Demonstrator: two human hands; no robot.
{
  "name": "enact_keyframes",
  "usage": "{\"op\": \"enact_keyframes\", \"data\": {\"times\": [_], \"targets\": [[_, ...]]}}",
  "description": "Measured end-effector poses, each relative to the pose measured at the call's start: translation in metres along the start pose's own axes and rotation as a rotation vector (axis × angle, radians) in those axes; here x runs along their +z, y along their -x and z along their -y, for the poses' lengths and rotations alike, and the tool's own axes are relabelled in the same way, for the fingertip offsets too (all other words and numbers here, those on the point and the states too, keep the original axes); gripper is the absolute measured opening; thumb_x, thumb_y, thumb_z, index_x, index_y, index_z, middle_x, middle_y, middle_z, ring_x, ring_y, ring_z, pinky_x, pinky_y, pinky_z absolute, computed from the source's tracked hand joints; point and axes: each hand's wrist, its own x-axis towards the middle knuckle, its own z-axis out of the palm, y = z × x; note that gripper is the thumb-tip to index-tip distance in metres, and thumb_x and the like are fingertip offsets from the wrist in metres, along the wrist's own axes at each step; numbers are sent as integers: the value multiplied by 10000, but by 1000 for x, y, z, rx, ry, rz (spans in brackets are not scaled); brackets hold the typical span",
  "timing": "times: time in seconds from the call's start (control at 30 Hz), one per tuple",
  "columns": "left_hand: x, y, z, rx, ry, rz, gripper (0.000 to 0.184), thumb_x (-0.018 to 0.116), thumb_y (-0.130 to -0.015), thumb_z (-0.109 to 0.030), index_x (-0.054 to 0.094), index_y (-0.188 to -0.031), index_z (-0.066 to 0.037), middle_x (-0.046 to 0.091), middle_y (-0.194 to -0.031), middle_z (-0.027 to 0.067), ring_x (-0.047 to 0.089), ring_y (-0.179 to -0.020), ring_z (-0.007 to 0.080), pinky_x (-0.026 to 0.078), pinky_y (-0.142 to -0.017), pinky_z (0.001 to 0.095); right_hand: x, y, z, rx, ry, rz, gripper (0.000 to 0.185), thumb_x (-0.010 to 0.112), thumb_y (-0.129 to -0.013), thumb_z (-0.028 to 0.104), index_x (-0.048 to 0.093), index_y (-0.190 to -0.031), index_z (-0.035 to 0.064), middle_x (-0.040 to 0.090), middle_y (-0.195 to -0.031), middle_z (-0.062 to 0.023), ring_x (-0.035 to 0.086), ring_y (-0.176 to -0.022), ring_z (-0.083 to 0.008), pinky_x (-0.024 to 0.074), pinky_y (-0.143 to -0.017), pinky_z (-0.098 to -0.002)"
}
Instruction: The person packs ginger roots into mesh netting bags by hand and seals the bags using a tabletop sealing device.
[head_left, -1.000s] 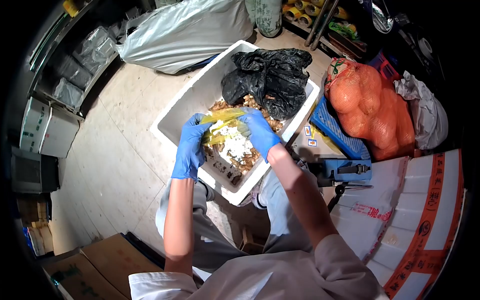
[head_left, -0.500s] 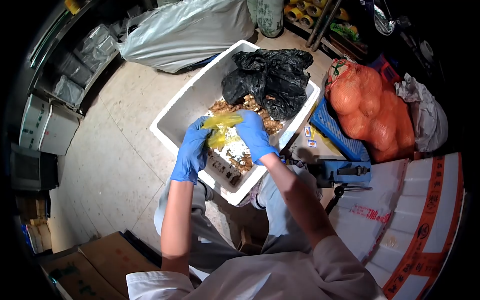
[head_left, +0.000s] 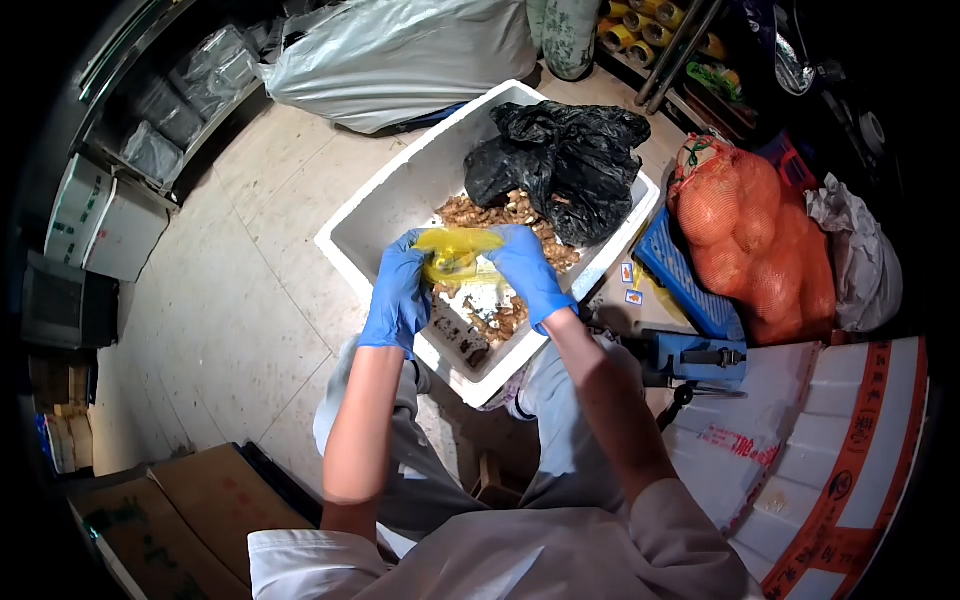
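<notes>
Both hands wear blue gloves over a white foam box [head_left: 362, 222]. My left hand [head_left: 398, 290] is closed on the left side of a thin yellow plastic bag [head_left: 455, 252]. At the bag's right side, my right hand [head_left: 527, 268] grips it too, so the film stretches between them. Beneath lie knobbly brown pieces that look like ginger root [head_left: 505, 318], with some white bottom showing. A crumpled black plastic bag [head_left: 565, 160] covers the far right of the box. My fingertips are partly hidden by the yellow film.
To the right sit a red mesh sack of round produce [head_left: 745, 230], a blue plastic basket [head_left: 685, 275] and foam boxes with orange tape [head_left: 835, 480]. Cardboard [head_left: 200, 510] lies at lower left. A large silvery bag [head_left: 400, 65] stands beyond the foam box.
The yellow bag is now spread wider and flatter between my hands, which have drawn slightly apart. The whole view has shifted a little, moving the surroundings to the right.
</notes>
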Motion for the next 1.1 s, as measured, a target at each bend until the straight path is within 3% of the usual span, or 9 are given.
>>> {"op": "enact_keyframes", "data": {"times": [0.07,0.17,0.2,0.27,0.53,0.6,0.73,0.9,1.1], "targets": [[7,4,-6,-68,123,113,207,444,-836,-75,501,-1008,26,568,-945,97,579,-828,153,494,-726,266,-2,-8,-34,-196,-137,-44,267,544,-687,-40,537,-954,-37,563,-922,-151,556,-843,-159,468,-687,-256],[13,6,-17,-138,120,210,218,484,-816,-73,499,-1014,17,568,-945,90,579,-817,146,494,-714,263,-8,-4,-43,-173,-524,32,269,491,-703,-83,515,-969,-47,541,-969,-145,542,-878,-175,469,-705,-262],[22,12,-25,-159,79,214,183,521,-791,-62,513,-963,2,567,-908,74,576,-778,136,484,-692,242,-6,-1,-42,-354,-321,-17,251,431,-752,-19,499,-993,-33,538,-946,-126,538,-809,-166,451,-657,-245],[25,14,-25,-130,16,172,160,523,-784,-51,512,-937,-6,564,-884,66,569,-765,131,474,-683,232,-13,18,11,114,-1173,20,236,435,-747,-1,519,-967,-11,547,-917,-121,547,-770,-170,464,-641,-232],[5,-8,10,226,-48,-1,153,485,-776,-6,496,-929,-11,551,-890,80,553,-793,146,464,-706,241,-7,9,22,250,-1053,-125,266,391,-771,27,538,-992,30,573,-860,-61,557,-703,-146,465,-565,-238],[15,0,-2,-55,374,91,172,472,-798,-31,491,-966,0,546,-943,105,559,-829,188,477,-743,280,-7,12,29,222,-979,-137,265,403,-772,33,543,-998,41,577,-849,-49,556,-689,-135,461,-540,-233],[29,13,-5,-230,636,148,222,431,-850,-98,472,-1028,30,533,-998,141,556,-881,227,489,-761,332,-16,6,10,98,-886,-170,244,465,-785,84,545,-1013,54,580,-862,-32,563,-711,-115,476,-577,-222],[19,6,18,-356,301,73,255,404,-863,-94,467,-1038,81,545,-993,158,579,-851,211,503,-748,299,-10,27,32,-199,-821,-190,233,495,-805,150,548,-1009,50,579,-857,-18,560,-726,-92,471,-599,-205],[28,27,0,-354,437,402,286,402,-873,-108,440,-1105,53,547,-1022,122,563,-902,164,487,-777,264,-20,35,33,-275,-785,-82,255,510,-812,172,529,-1014,17,573,-888,-49,551,-770,-103,449,-676,-200]]}}
